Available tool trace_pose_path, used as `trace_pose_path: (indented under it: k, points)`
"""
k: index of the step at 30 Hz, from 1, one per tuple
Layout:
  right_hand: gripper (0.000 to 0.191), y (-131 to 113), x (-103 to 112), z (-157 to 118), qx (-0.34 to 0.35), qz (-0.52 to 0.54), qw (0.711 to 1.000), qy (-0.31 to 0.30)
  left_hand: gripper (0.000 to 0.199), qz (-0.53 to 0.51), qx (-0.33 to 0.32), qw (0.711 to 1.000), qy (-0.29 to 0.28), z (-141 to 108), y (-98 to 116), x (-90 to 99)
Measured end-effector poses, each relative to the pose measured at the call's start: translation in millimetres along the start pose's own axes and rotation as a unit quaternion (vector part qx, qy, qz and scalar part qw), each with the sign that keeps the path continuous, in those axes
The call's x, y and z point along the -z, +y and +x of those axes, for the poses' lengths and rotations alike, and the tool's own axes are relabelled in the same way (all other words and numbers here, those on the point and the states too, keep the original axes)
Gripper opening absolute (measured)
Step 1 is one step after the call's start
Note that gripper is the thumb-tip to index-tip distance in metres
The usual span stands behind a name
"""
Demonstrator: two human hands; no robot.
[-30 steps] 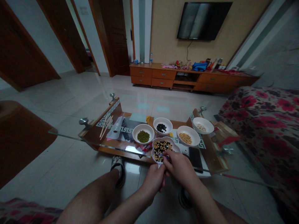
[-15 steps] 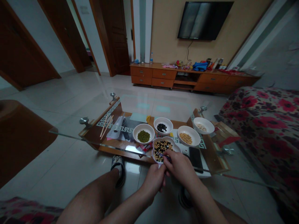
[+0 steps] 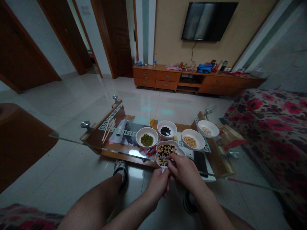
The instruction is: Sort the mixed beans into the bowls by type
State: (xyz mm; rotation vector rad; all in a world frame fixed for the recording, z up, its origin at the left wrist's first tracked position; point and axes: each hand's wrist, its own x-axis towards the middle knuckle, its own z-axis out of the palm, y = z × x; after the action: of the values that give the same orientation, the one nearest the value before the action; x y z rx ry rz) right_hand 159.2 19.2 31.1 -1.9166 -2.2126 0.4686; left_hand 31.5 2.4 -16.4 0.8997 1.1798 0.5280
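My left hand [image 3: 159,182] is closed around the near edge or handle of a white scalloped dish [image 3: 178,147] holding mixed black and tan beans. Over the dish's near right side, my right hand [image 3: 178,164] pinches a small, thin purplish tool [image 3: 165,158] whose tip is among the beans. Beyond the dish stand white bowls: one with green beans [image 3: 147,140], one with black beans [image 3: 165,131], one with tan beans [image 3: 190,141] and one with pale pieces [image 3: 206,130].
Everything stands on a glass table [image 3: 72,140] with metal knobs. Chopsticks [image 3: 109,130] lie at the left, a dark phone [image 3: 200,163] at the right, a red packet [image 3: 150,151] near the dish. A flowered sofa [image 3: 271,121] is at the right.
The whole view has shifted very slightly. Both hands keep nearly the same pose at the dish.
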Motion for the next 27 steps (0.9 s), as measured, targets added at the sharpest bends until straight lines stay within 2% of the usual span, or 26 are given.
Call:
trace_pose_path:
  k: [6, 11, 15, 20, 27]
  points:
    - [0.024, 10, 13, 0, 0.0, -0.016, 0.999, 0.035, 0.032, 0.01, 0.011, 1.0, 0.001, 1, 0, 0.5]
    - [0.027, 28, 27, -1, -0.01, -0.027, 0.996, 0.085, 0.032, 0.009, 0.015, 1.0, 0.004, 1, 0, -0.4]
    - [0.027, 50, 37, -2, -0.058, -0.057, 0.988, 0.131, 0.031, 0.007, 0.019, 1.0, 0.001, 1, 1, -1.1]
    - [0.028, 74, 44, -4, -0.152, -0.091, 0.965, 0.192, 0.033, 0.007, 0.018, 1.0, -0.003, 2, 0, -0.7]
    - [0.032, 75, 50, -8, -0.244, -0.123, 0.933, 0.234, 0.032, 0.003, 0.018, 1.0, -0.002, 4, -2, -0.6]
